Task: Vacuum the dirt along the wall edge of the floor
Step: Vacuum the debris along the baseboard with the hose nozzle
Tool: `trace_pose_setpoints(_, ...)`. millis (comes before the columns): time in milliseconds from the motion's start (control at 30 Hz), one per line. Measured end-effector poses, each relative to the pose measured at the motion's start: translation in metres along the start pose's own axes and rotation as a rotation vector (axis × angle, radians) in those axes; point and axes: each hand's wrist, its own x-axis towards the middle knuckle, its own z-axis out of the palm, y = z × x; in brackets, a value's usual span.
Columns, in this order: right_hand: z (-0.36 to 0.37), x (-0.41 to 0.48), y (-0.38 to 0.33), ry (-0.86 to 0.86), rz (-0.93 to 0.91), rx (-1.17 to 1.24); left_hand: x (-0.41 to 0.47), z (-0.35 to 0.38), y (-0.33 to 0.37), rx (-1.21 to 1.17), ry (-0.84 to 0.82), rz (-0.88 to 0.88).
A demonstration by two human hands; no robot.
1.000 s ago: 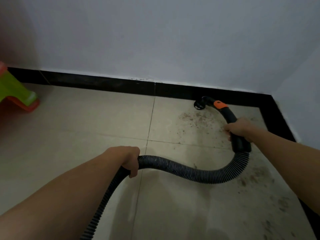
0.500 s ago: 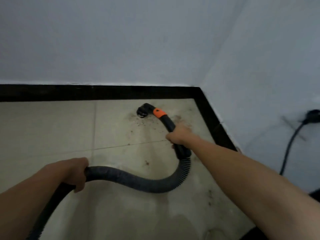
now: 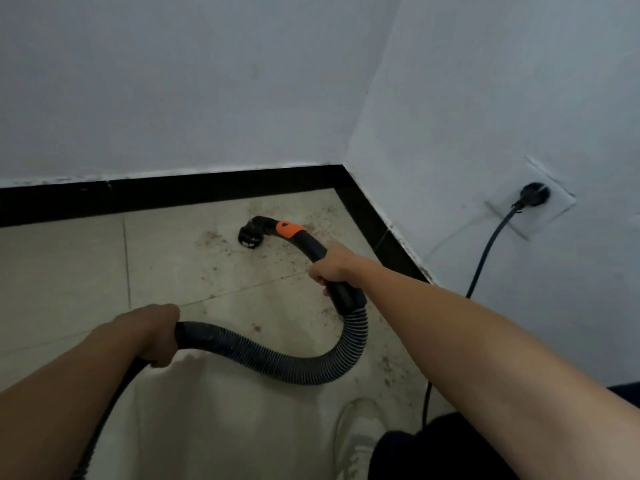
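Note:
My right hand (image 3: 331, 265) grips the black vacuum handle (image 3: 343, 292), which has an orange collar (image 3: 288, 231). Its round nozzle (image 3: 250, 236) rests on the beige tile floor (image 3: 69, 278) near the room corner. Brown dirt specks (image 3: 214, 237) lie scattered around the nozzle and along the black skirting (image 3: 173, 192). My left hand (image 3: 157, 336) holds the ribbed black hose (image 3: 277, 365), which loops from the handle down past my left arm and out of the frame at the bottom.
White walls meet in a corner at the upper right. A black plug (image 3: 535, 195) sits in a wall socket, and its cable (image 3: 485, 258) drops to the floor. My pale shoe (image 3: 358, 438) and dark trouser leg (image 3: 433, 452) stand at the bottom right. More dirt (image 3: 388, 368) lies beside the right wall.
The view has swung right, so the corner, socket and cable come into sight and the green and orange object is gone. The nozzle has moved off the back skirting onto the dirty tile.

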Motion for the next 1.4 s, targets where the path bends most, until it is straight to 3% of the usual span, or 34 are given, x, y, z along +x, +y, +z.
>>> trace_pose_setpoints(333,0.001,-0.003,0.000,0.010,0.027,0.021,-0.023,-0.006,0.008,-0.002,0.073,-0.029)
trace_pose_setpoints(600,0.016,-0.018,0.017,-0.150,0.077,0.168,-0.028,-0.004,-0.018,-0.033,-0.054,-0.063)
trace_pose_setpoints(833,0.043,0.005,-0.020,0.006,-0.011,0.159,-0.028,0.008,-0.030,-0.046,-0.020,-0.126)
trace_pose_setpoints(1067,0.050,0.024,-0.043,0.002,-0.087,0.071,-0.025,0.029,-0.048,-0.069,-0.165,-0.166)
trace_pose_setpoints(1167,0.041,0.021,-0.041,-0.116,-0.109,-0.042,-0.022,0.039,-0.046,-0.108,-0.243,-0.127)
trace_pose_setpoints(1400,0.004,0.016,-0.003,-0.180,0.004,-0.087,-0.018,0.058,-0.025,-0.166,-0.373,-0.019)
